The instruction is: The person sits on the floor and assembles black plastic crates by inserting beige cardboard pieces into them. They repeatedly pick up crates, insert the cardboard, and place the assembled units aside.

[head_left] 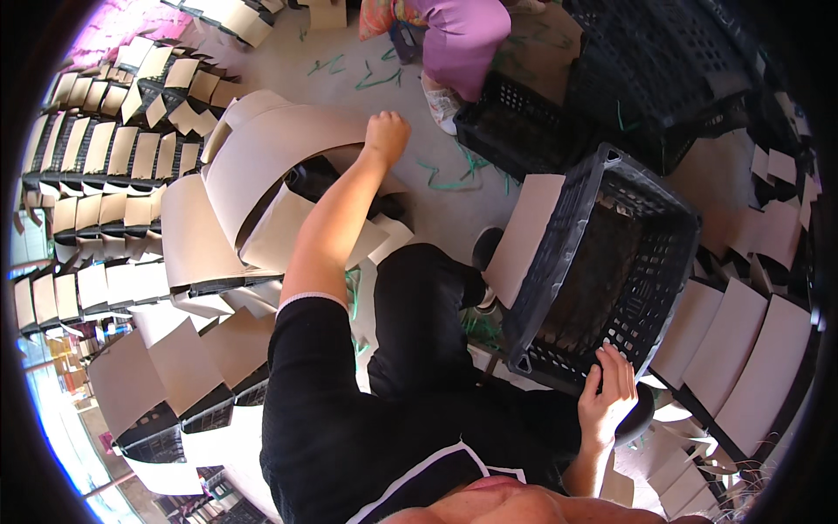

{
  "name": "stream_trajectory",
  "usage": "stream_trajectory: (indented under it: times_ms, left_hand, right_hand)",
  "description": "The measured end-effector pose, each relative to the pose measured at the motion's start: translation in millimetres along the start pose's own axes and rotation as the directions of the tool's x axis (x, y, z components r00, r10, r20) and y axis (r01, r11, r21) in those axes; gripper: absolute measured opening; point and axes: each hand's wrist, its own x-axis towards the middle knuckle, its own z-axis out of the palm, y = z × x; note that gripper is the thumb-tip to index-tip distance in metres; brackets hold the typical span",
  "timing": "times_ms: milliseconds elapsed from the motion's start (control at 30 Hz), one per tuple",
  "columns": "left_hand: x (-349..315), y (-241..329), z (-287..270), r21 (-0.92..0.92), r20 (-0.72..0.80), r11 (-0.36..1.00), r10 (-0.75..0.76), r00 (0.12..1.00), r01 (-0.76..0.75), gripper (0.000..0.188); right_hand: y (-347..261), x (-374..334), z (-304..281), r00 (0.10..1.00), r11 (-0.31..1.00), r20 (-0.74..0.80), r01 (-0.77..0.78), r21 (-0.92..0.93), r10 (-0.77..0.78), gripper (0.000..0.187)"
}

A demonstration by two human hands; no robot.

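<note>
My right hand [607, 393] grips the near rim of the black slatted plastic crate [602, 271]; my left hand [386, 135], far left, closes on curved tan cardboard sheets [271, 157].

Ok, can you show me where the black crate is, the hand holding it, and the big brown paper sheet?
black crate [559, 231]: head view, on its left side wall.
right hand [608, 395]: head view, middle of the hand gripping the crate's rim.
brown paper sheet [271, 153]: head view, on its curved top face.

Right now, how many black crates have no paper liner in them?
2 that I can make out: the tilted crate gripped by the right hand, and another behind it. More may be hidden.
</note>
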Motion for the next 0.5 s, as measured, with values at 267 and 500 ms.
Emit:
stream_trajectory:
  times_ms: [267,500]
  left_hand:
    - [-15,-54,-75,-0.846,-0.038,0.491,-0.445,0.895,0.208,0.012]
    - [-82,-78,-141,-0.91,0.03,-0.392,-0.388,0.921,-0.136,0.006]
  right_hand:
    - [1,-4,0,0.999,0.999,-0.03,0.033,0.016,-0.033,0.015]
    - [-35,41,-25,0.951,0.924,-0.042,0.307,0.228,-0.306,0.016]
